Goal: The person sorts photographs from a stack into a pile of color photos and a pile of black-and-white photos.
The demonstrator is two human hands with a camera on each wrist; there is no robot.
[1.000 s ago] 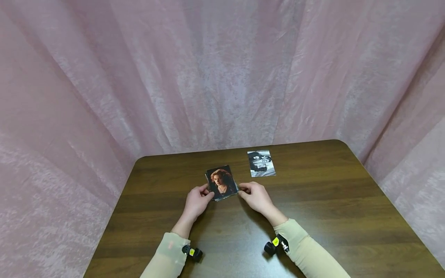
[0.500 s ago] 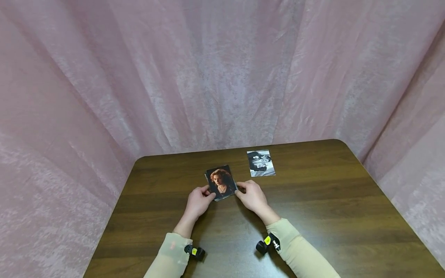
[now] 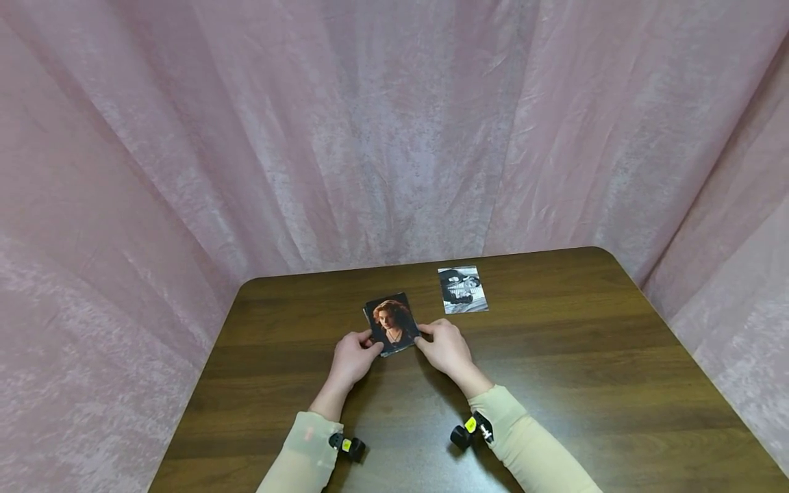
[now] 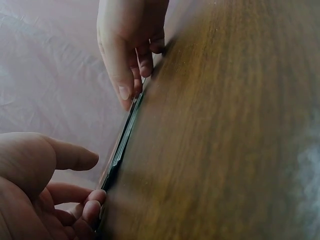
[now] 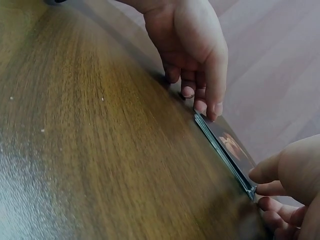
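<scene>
Left hand point(image 3: 351, 356) curls fingertips against the left edge of a thin stack of glossy photo prints point(image 3: 392, 324), top one a colour portrait, lying flat near the middle of the dark brown wood-grain table point(image 3: 555, 383). Right hand point(image 3: 445, 346) pinches the stack's right edge, thumb over, fingers under. Both grips clamp only the edges. Risk: prints look slick and slightly fanned in the wrist views, so uneven squeeze could splay or slide them. A single black-and-white photo point(image 3: 462, 289) lies apart, further right; a sweep could nudge it.
</scene>
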